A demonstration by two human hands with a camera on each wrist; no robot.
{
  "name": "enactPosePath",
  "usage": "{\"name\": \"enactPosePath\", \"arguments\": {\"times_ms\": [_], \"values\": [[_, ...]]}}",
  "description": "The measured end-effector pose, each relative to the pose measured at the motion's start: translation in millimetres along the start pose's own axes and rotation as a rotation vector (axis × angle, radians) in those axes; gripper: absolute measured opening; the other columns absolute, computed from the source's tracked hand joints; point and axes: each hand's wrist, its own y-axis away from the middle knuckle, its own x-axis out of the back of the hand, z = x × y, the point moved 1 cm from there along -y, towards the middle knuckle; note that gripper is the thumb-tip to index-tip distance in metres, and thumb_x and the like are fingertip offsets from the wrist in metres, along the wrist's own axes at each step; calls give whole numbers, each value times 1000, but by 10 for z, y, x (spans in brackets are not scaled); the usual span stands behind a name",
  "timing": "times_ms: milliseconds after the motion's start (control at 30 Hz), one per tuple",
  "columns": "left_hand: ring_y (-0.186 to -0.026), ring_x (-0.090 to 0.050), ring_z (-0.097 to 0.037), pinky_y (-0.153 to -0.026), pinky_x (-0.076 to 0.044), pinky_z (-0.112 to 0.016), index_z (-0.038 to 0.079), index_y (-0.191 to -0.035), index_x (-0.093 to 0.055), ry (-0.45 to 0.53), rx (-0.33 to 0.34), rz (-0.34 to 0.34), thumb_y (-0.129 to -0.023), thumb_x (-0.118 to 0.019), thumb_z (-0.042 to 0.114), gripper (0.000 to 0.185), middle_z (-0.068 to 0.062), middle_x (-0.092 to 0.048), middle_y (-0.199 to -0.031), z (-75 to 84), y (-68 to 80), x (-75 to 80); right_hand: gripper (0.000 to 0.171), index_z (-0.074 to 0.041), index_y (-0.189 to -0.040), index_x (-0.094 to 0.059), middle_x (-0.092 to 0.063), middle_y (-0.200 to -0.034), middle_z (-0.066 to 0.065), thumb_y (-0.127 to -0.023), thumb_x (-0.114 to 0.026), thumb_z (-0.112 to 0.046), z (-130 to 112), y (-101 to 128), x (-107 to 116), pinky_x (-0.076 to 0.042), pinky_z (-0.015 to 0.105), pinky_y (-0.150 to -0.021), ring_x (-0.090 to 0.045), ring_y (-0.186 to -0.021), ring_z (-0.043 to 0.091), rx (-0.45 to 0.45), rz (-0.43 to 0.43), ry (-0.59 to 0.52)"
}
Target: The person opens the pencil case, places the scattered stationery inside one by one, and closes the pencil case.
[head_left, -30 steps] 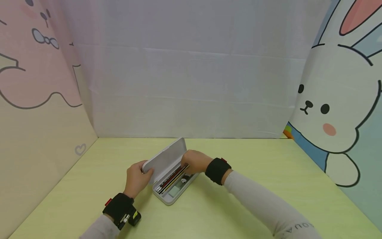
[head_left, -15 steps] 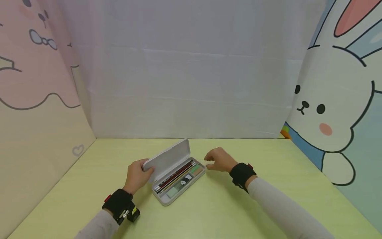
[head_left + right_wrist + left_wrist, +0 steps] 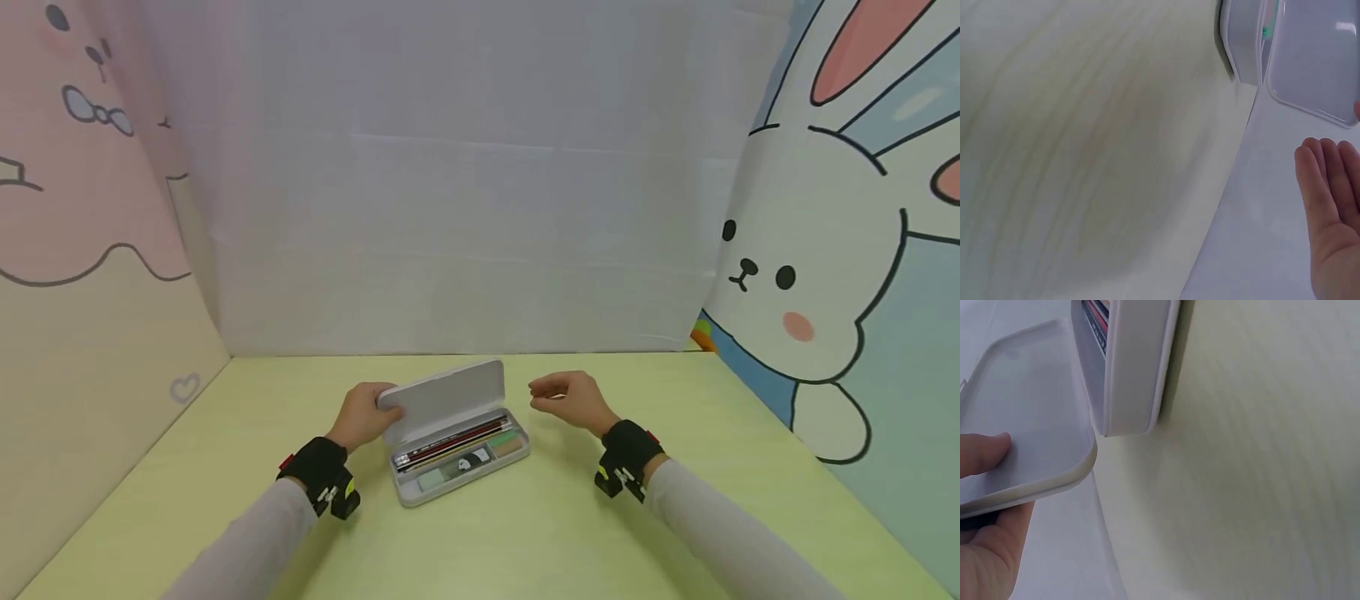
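Observation:
A pale grey pencil case (image 3: 467, 492) lies with its lid (image 3: 457, 396) raised, in the middle of the table. Several pencils (image 3: 450, 443) lie along its back part, with a panda-patterned eraser (image 3: 473, 459) and a pale green block (image 3: 431, 478) in front of them. At the right end sits a green and tan piece (image 3: 505, 442). My left hand (image 3: 367, 415) pinches the lid's left end, the thumb on its inner face, as the left wrist view also shows. Apart from the case on its right, my right hand (image 3: 576, 402) holds nothing, its fingers extended and close together (image 3: 1335, 187).
The light yellow-green table (image 3: 480, 550) meets a white sheet (image 3: 465, 208) at the back. Side panels carry a printed rabbit (image 3: 817, 275) on the right and a pink figure (image 3: 90, 183) on the left. Both wrists wear black straps with cameras.
My right hand has left the inside of the pencil case and drawn off to its right. The case has turned to lie more crosswise, with my left hand still gripping its lid.

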Motion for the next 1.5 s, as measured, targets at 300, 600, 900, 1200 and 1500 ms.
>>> {"name": "enactPosePath", "arguments": {"times_ms": [300, 600, 900, 1200, 1500], "values": [[-102, -67, -35, -92, -52, -50, 0, -104, -71, 74, -15, -140, -83, -69, 5, 21, -20, -72, -106, 32, -274, -61, 43, 10, -126, -55, -62, -119, 31, -88, -65, -6, -16, -85, 1, -54, 30, -89, -61, -109, 42, -45, 7, -122], [-103, -67, -34, -93, -51, -49, -3, -107, -70, 115, 65, -185, -83, -69, 5, 25, -20, -72, -107, 83, -391, -164, 41, 9, -125, -57, -62, -120, 31, -86, -64, -2, -8, -254, -168, -54, 39, -90, -64, -107, 36, -165, 44, -182], [-99, -69, -29, -91, -53, -47, -2, -105, -70, 148, 78, -157, -81, -72, 5, 25, -18, -72, -106, 178, -414, -343, 29, 3, -107, -69, -69, -108, 23, -80, -72, -4, 96, -249, -272, -54, 43, -87, -67, -97, 31, -228, 126, -113], [-93, -69, -27, -85, -54, -40, -1, -105, -71, 158, 9, -129, -79, -75, 8, 28, -19, -73, -103, 228, -400, -285, 31, 2, -112, -67, -66, -114, 24, -83, -71, -8, 24, -212, -182, -53, 38, -84, -65, -98, 33, -125, 110, -106], [-100, -66, -21, -91, -50, -38, 11, -107, -72, 204, -96, -201, -92, -61, 35, 30, -10, -72, -106, 366, -169, -73, 37, -3, -119, -65, -68, -117, 16, -93, -62, -29, -126, 65, -49, -49, 27, -93, -64, -105, 16, -130, 63, -137]]}}
